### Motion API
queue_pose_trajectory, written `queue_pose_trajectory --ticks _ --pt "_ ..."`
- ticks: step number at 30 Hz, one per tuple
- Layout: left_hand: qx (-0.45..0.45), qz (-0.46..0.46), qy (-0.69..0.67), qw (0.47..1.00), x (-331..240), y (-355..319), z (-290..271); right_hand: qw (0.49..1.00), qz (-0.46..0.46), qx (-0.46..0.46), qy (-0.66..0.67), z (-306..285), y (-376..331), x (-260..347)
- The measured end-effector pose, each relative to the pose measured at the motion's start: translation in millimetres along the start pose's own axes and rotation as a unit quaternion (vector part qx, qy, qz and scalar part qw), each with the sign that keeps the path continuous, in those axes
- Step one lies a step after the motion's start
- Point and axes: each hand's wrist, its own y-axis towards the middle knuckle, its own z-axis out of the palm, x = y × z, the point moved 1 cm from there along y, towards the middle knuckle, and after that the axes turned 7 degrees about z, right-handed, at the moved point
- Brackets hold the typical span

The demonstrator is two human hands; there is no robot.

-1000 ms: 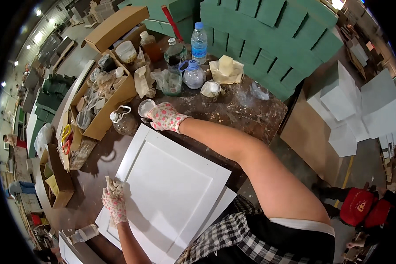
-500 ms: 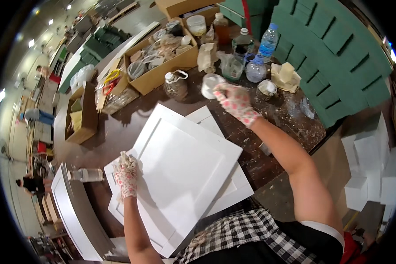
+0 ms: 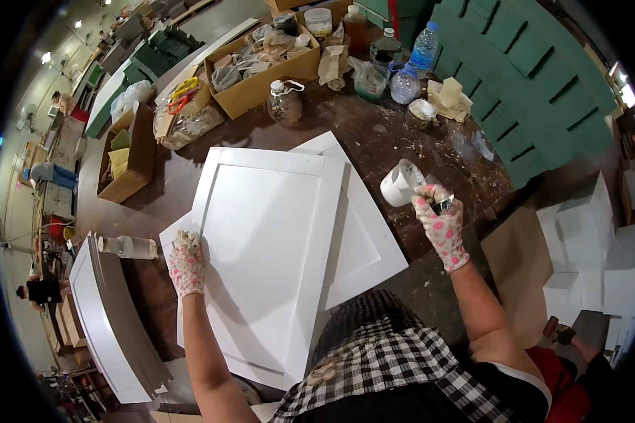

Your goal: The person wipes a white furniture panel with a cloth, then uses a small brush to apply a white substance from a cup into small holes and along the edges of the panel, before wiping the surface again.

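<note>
My right hand [image 3: 444, 229], in a floral glove, is closed at the rim of a tilted white cup [image 3: 396, 187]. A small shiny metal piece [image 3: 442, 205] shows among its fingers; its kind is unclear. My left hand [image 3: 186, 264], gloved alike, rests on the left side of a white framed panel [image 3: 261, 211]. Its stained fingertips are bunched, and whatever may be in them cannot be made out. A second white panel [image 3: 374, 247] lies askew underneath, its corner sticking out to the right.
Bottles and tubs, among them a blue-capped water bottle [image 3: 424, 49], crowd the table's far side beside an open cardboard box [image 3: 275, 81]. A lidded jar [image 3: 285, 106] stands nearer. On the left, a clear bottle [image 3: 128, 247] lies by stacked panels [image 3: 102, 317]. Green blocks [image 3: 536, 84] rise at right.
My right hand has drawn back toward me and to the right, and the white cup has come with it from beside the bottles. The view has turned; my left hand stays on the panel.
</note>
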Motion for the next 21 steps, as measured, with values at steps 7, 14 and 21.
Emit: queue_pose_trajectory --ticks 7,14,21 --pt "0.060 -0.052 0.044 0.996 -0.2 -11.2 -15.7 1.000 0.000 0.016 0.016 10.3 -78.0 12.1" --pt "0.086 -0.061 0.067 0.992 0.8 -6.5 -10.1 0.999 0.029 -0.019 0.037 4.5 -133.9 21.5" --pt "0.116 -0.042 0.048 0.991 22.1 14.2 33.5 0.996 0.004 -0.067 0.056 -10.7 -155.4 24.3"
